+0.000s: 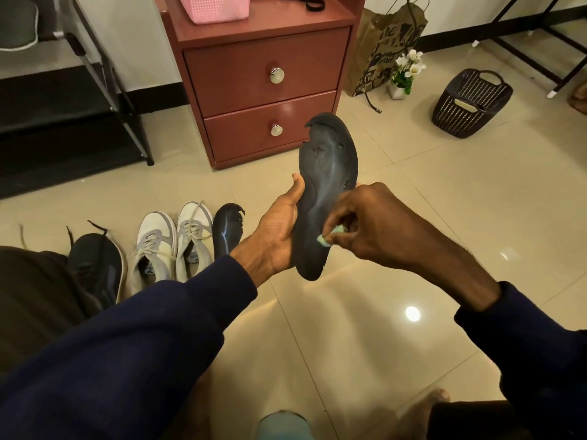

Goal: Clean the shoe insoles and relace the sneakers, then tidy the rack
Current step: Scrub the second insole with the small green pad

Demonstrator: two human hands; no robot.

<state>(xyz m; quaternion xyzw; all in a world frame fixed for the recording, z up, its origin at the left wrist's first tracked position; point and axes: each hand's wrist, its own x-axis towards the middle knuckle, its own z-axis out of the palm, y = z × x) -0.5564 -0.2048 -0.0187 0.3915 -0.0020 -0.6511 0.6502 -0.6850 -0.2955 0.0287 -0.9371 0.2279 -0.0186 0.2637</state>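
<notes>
Head view. A left hand [279, 231] grips a dark insole [327, 192] by its mid edge, thumb over the rim, holding it nearly upright above the tiled floor [413, 185]; the toe end, uppermost, is torn. The right hand [374, 223] pinches a small pale-green wipe [330, 238] betw. curled fingers and thumb, pressed to the insole's lower face. On the floor at left, a second dark insole [227, 230] lies just beside a pair of white-and-grey sneakers [173, 242], laces loose; tongue labels too small to read. Next to them sits a dark sneaker [95, 265]. Behind: black shoe rack [79, 100], red-brown cabinet [263, 87] w/ two knobbed drawers, pink basket [214, 6] on top. Right: printed paper bag [387, 46], lettering illegible; potted white flowers [406, 71]; dark basket [471, 103].
</notes>
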